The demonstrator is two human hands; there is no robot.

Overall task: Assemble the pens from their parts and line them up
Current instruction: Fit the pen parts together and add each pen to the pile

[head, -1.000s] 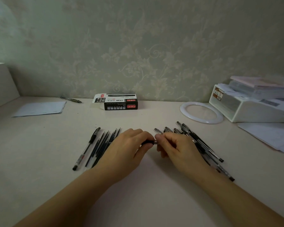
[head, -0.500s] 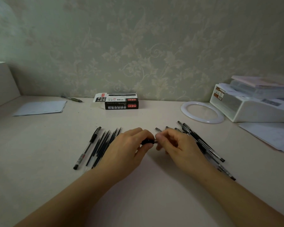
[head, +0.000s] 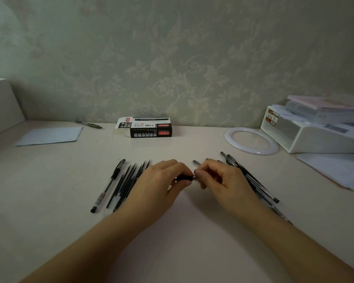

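Two hands meet over the middle of the pale, smooth bench (head: 49, 201), sharing one pen (head: 184, 178). The left hand (head: 161, 184) curls its thumb and fingers round the pen's black, matte section; the right hand (head: 219, 180) pinches the shiny end that pokes toward it. The pen's long axis runs from nine to three o'clock, level, just above the bench; which end is the tip cannot be told.

At nine o'clock of the hands lies a finished pen (head: 108, 185), clear-barrelled with a black cap, its long axis running from seven to one o'clock. Just beside it, partly under the left hand, thin dark refills (head: 129, 180) lie roughly parallel to it. At three o'clock a loose pile of barrels (head: 253, 182), clear plastic with dark ends, slants from eleven to five o'clock.

At twelve o'clock, near the flowered wallpaper, stands a black-and-white pen box (head: 151, 129) with its flap open.
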